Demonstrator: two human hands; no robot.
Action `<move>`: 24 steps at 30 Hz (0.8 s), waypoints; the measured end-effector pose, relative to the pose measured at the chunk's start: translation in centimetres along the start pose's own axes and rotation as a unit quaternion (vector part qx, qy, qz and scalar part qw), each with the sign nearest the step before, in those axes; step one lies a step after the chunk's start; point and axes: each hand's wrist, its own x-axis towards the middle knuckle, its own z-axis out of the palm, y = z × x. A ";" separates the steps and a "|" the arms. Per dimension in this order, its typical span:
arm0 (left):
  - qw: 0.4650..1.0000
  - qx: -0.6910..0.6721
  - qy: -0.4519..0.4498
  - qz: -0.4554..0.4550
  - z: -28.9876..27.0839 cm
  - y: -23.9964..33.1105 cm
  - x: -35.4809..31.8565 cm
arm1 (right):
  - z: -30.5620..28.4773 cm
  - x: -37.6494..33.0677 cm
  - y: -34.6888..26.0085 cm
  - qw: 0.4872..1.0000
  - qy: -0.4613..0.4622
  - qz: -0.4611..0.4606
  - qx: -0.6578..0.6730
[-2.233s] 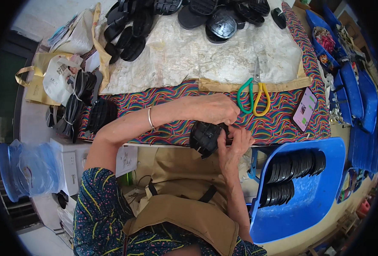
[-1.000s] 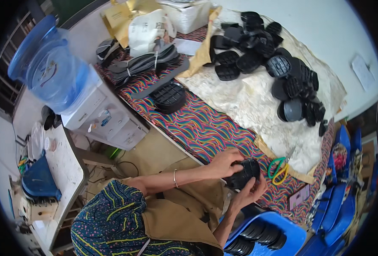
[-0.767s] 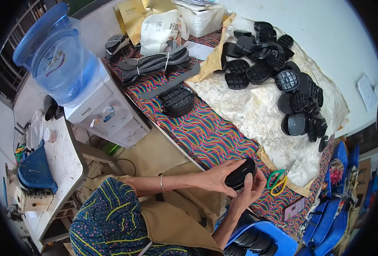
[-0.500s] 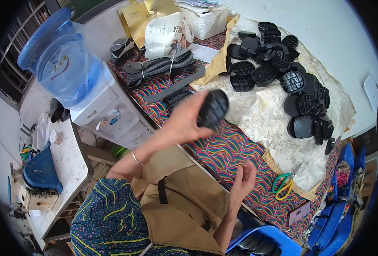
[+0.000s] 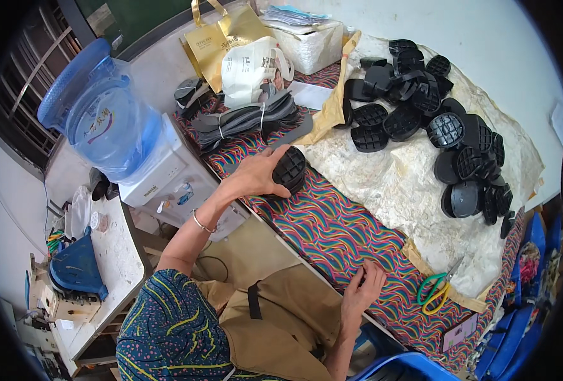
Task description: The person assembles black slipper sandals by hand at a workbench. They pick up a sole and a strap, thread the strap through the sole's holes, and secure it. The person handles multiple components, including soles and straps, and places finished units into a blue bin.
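My left hand reaches to the table's far left part. Its thumb and fingers are closed round a black rubber shoe heel piece with a grid-patterned face, low over the patterned cloth. The palm hides part of the piece and what lies under it. By the table's front edge, my right hand rests with its fingers curled toward the thumb. A dark patch shows between them, and I cannot make out what it is. Green-and-yellow-handled scissors lie to its right.
Many similar black heel pieces are heaped on a whitish sheet. Tied dark strips, bags and a white foam box stand at the back left. A phone lies right; a water dispenser stands left.
My left hand has brought the black heel piece down and left, toward the cloth. My right hand has turned slightly, its fingers now facing down on the cloth. The whole view has shifted a little.
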 end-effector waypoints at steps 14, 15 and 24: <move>0.984 0.003 0.174 0.037 7.4 -13.0 9.7 | 0.2 0.3 -0.7 0.999 0.019 -0.014 -0.023; 0.984 -0.015 0.177 0.028 7.7 -13.0 9.9 | 0.2 0.3 -0.7 0.999 0.021 -0.012 -0.026; 0.898 -0.241 0.368 0.022 2.3 -13.9 6.7 | 0.2 0.3 -0.5 0.998 0.047 -0.022 -0.041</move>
